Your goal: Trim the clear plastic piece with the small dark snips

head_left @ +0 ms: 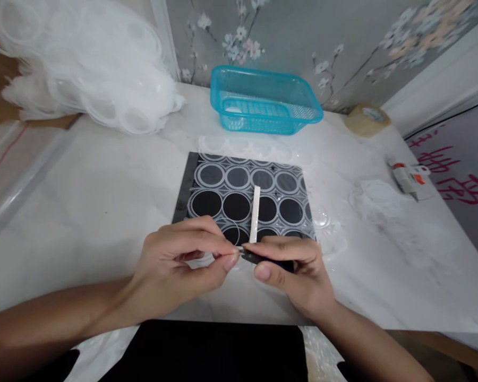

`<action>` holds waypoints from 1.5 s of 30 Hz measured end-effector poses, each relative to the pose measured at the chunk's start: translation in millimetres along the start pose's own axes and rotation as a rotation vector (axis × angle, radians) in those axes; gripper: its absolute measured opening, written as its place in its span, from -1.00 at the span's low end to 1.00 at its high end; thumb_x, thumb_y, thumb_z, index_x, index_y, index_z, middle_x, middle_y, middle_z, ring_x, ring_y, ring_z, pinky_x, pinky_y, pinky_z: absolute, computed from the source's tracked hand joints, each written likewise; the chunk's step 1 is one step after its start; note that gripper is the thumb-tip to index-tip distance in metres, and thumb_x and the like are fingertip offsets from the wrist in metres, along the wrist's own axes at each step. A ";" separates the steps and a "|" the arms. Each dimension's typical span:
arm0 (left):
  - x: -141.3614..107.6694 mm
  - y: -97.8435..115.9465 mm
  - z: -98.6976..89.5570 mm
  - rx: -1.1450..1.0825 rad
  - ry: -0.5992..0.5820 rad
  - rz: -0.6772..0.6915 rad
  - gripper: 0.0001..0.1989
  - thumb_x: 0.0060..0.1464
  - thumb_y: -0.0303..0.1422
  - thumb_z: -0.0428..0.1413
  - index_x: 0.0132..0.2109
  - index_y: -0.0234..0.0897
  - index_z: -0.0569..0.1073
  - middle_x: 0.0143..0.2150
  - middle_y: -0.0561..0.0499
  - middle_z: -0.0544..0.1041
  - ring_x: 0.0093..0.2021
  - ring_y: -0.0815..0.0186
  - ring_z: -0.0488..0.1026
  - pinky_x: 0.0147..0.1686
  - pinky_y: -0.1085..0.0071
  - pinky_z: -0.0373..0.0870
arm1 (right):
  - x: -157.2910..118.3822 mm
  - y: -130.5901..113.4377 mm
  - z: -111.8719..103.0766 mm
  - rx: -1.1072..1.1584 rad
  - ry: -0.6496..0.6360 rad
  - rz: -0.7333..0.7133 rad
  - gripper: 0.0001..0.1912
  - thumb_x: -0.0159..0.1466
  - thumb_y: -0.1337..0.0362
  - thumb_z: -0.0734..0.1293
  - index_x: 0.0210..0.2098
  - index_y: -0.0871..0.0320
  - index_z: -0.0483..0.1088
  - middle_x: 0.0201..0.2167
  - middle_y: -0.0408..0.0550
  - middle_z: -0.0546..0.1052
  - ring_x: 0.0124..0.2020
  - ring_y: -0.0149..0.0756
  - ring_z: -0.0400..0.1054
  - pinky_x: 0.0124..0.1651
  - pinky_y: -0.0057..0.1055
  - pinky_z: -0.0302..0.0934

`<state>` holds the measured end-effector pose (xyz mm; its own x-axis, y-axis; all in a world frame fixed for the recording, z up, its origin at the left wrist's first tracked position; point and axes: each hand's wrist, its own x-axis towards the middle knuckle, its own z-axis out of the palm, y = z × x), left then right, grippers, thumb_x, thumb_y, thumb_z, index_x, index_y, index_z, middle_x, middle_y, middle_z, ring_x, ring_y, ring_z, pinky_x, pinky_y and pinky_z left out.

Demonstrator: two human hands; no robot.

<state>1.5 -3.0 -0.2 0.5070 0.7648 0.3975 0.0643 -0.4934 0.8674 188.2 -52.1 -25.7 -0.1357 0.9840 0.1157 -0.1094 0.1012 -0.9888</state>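
A black board [183, 185] lies on the table under a clear plastic sheet [225, 175] patterned with rows of round rings. Over the board's near edge, my left hand [191, 254] is closed in a pinch on a thin translucent ring [238, 228], whose curve rises above the fingertips. My right hand [298, 265] grips a dark-handled tool [258, 258]; its small metal tip meets my left fingertips, and its exact kind is unclear. Behind my right fingers, a narrow white strip [255, 212] stands out against the board, its lower end hidden.
A blue plastic basket [263, 124] stands behind the board. At back left is a large heap of translucent ring sheets [115, 69]. Rolled tape [367, 120], a white-and-orange item [408, 180] and loose clear film [376, 199] are on the right of the marbled table [83, 212].
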 end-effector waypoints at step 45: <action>-3.1 -21.1 -2.1 -0.026 -0.110 -0.251 -0.88 0.11 -0.31 0.14 -0.30 -0.28 0.50 -0.38 0.06 0.33 -0.47 0.48 0.23 -0.54 0.55 0.16 | 16.1 13.8 -0.1 0.300 0.030 0.278 0.04 -0.05 0.35 0.54 0.32 0.00 -0.01 -0.52 -0.27 0.44 -0.57 -0.52 0.19 -0.54 -0.56 -0.01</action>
<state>-3.2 5.9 -19.1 0.5681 0.8117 0.1355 0.1780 -0.2820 0.9428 184.5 -34.9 -37.5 -0.1725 0.9720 -0.1596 -0.3553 -0.2126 -0.9102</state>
